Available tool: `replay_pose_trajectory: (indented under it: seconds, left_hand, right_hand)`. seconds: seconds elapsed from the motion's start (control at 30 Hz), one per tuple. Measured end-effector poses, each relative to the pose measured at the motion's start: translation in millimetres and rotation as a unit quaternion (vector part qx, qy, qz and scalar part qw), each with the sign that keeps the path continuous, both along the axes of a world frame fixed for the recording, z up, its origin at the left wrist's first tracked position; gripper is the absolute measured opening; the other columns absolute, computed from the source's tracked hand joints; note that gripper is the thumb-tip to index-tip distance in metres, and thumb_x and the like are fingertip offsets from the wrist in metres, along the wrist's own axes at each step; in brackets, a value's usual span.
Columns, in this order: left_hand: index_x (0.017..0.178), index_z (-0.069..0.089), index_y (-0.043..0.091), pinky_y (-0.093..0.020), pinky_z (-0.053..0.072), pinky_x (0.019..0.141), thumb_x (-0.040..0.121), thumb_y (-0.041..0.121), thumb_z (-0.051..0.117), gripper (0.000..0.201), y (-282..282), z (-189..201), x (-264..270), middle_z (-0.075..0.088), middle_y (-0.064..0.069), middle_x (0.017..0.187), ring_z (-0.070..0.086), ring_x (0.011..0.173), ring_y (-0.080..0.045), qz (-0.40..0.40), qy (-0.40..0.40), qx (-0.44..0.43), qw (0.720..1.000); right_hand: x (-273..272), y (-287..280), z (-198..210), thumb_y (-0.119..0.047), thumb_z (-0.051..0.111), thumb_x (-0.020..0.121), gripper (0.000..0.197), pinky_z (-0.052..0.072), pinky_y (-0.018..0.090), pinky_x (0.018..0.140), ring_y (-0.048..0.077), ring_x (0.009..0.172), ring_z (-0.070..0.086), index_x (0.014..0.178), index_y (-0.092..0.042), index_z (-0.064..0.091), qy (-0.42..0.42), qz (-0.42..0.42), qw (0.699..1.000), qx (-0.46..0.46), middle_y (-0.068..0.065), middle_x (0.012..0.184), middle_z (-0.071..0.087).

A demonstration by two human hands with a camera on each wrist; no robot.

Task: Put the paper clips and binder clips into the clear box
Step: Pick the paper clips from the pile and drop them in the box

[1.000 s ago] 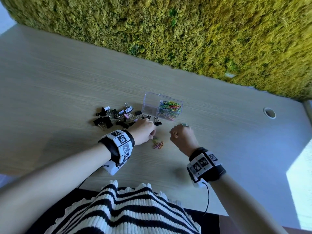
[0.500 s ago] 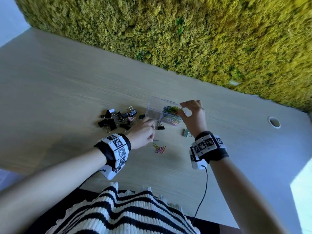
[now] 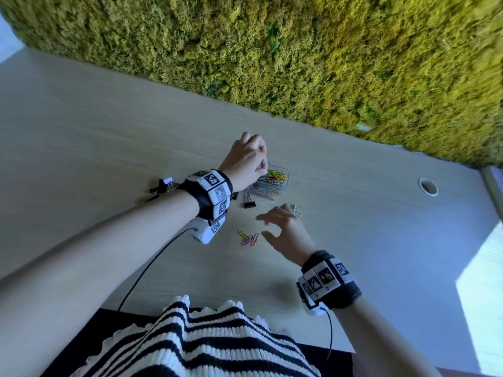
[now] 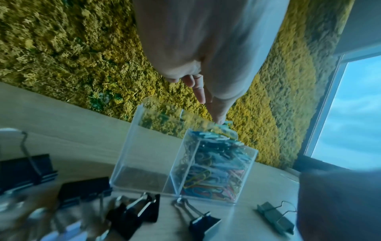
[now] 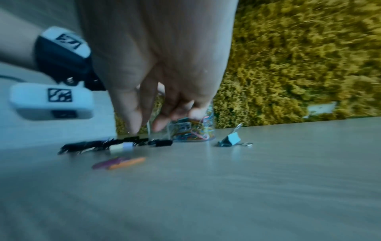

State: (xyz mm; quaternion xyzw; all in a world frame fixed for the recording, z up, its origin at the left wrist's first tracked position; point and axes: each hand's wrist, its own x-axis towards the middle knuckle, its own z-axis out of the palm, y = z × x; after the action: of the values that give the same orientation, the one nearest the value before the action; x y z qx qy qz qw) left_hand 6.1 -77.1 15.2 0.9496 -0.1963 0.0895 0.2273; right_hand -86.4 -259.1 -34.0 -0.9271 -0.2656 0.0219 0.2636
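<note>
**Pale tabletop under a moss wall**

A light wooden tabletop [image 3: 109,126] is bounded at 12 o'clock by a green moss wall [image 3: 299,50]; a cable hole [image 3: 428,186] is seen at 3 o'clock. The clear box [image 4: 144,146], one compartment full of paper clips [image 3: 273,176], stands centrally. Above it the left hand [image 3: 245,161] is held with fingertips pinched together; whether anything is held cannot be told. The right hand [image 3: 285,229] is spread and holds nothing, near loose paper clips [image 3: 249,238]. Binder clips [image 3: 160,186] are gathered at 9 o'clock of the box.
</note>
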Motion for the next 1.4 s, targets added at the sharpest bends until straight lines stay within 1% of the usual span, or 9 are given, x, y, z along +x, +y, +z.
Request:
replay_pose_trajectory:
  seconds: [0.1, 0.17, 0.37, 0.53, 0.77, 0.97, 1.07, 1.23, 1.4]
  left_hand:
    - [0.077, 0.067, 0.013, -0.039, 0.038, 0.088, 0.076, 0.027, 0.073, 0.015, 4, -6, -2, 0.051, -0.003, 0.105, 0.040, 0.103, -0.023, 0.008, -0.007, -0.006, 1.000]
    - [0.081, 0.067, 0.014, -0.037, 0.037, 0.088, 0.076, 0.027, 0.073, 0.016, 14, -7, -7, 0.051, -0.004, 0.106, 0.040, 0.103, -0.024, 0.018, -0.025, -0.020, 0.999]
    - [0.082, 0.066, 0.013, -0.037, 0.038, 0.086, 0.074, 0.028, 0.073, 0.018, 50, -20, -31, 0.053, -0.004, 0.104, 0.042, 0.098, -0.025, 0.051, -0.055, -0.049, 0.996]
    - [0.077, 0.068, 0.015, -0.035, 0.039, 0.083, 0.073, 0.028, 0.074, 0.015, 54, -34, -58, 0.055, -0.002, 0.097, 0.042, 0.095, -0.022, -0.005, -0.029, -0.049, 0.998]
    - [0.088, 0.065, 0.022, -0.035, 0.038, 0.086, 0.069, 0.040, 0.075, 0.028, 36, -52, -79, 0.048, 0.005, 0.108, 0.038, 0.104, -0.018, -0.090, 0.100, 0.123, 0.983]
    - [0.083, 0.062, 0.023, -0.032, 0.033, 0.082, 0.068, 0.058, 0.069, 0.040, 28, -49, -81, 0.045, 0.007, 0.107, 0.034, 0.107, -0.016, -0.076, 0.127, 0.153, 0.977]
    - [0.085, 0.059, 0.022, -0.035, 0.033, 0.086, 0.066, 0.067, 0.064, 0.049, 25, -50, -83, 0.043, 0.007, 0.105, 0.031, 0.108, -0.016, -0.066, 0.138, 0.207, 0.966]
    - [0.086, 0.055, 0.021, -0.036, 0.030, 0.094, 0.073, 0.058, 0.064, 0.040, 20, -50, -82, 0.042, 0.006, 0.098, 0.034, 0.106, -0.018, -0.067, 0.155, 0.207, 0.964]
    - [0.088, 0.064, 0.022, -0.036, 0.027, 0.099, 0.080, 0.043, 0.065, 0.023, 15, -49, -80, 0.049, 0.005, 0.102, 0.035, 0.108, -0.017, -0.063, 0.166, 0.173, 0.969]
  right_hand:
    - [-2, 9, -9, -0.017, 0.070, 0.077, 0.046, 0.042, 0.033, 0.088, 0.023, 0.103, 0.045, 0.122, -0.020, 0.060, 0.065, 0.049, 0.993, -0.089, 0.006, 0.110, 0.058]
    - [0, 11, -11, -0.020, 0.071, 0.078, 0.045, 0.042, 0.035, 0.090, 0.023, 0.105, 0.044, 0.122, -0.019, 0.060, 0.076, 0.053, 0.990, -0.107, 0.006, 0.114, 0.056]
    - [10, 17, -14, -0.021, 0.070, 0.078, 0.031, 0.045, 0.037, 0.085, 0.024, 0.099, 0.047, 0.109, -0.014, 0.068, 0.087, 0.064, 0.990, -0.094, 0.005, 0.105, 0.061]
    - [12, 27, -12, -0.011, 0.066, 0.078, 0.007, 0.047, 0.043, 0.075, 0.027, 0.090, 0.050, 0.081, -0.009, 0.072, 0.072, 0.066, 0.991, -0.089, 0.007, 0.087, 0.065]
    - [6, 34, -7, -0.010, 0.052, 0.084, 0.017, 0.046, 0.041, 0.075, 0.029, 0.094, 0.050, 0.083, -0.001, 0.067, 0.046, 0.071, 0.984, -0.159, 0.014, 0.088, 0.064]
    - [13, 21, -7, -0.005, 0.057, 0.082, 0.011, 0.047, 0.038, 0.069, 0.028, 0.084, 0.055, 0.079, -0.005, 0.068, 0.064, 0.017, 0.995, -0.068, 0.011, 0.081, 0.066]
    - [21, 14, 10, -0.003, 0.064, 0.082, 0.009, 0.048, 0.033, 0.066, 0.019, 0.073, 0.054, 0.075, -0.006, 0.067, -0.031, -0.060, 0.996, 0.062, 0.007, 0.077, 0.068]
    - [57, 11, 36, -0.005, 0.065, 0.081, 0.005, 0.045, 0.032, 0.068, 0.025, 0.079, 0.054, 0.079, -0.006, 0.070, -0.163, -0.154, 0.965, 0.134, 0.006, 0.078, 0.068]
    - [77, 12, 31, -0.008, 0.069, 0.078, 0.006, 0.047, 0.040, 0.070, 0.028, 0.083, 0.050, 0.080, -0.010, 0.074, -0.123, -0.161, 0.974, 0.099, 0.007, 0.082, 0.067]
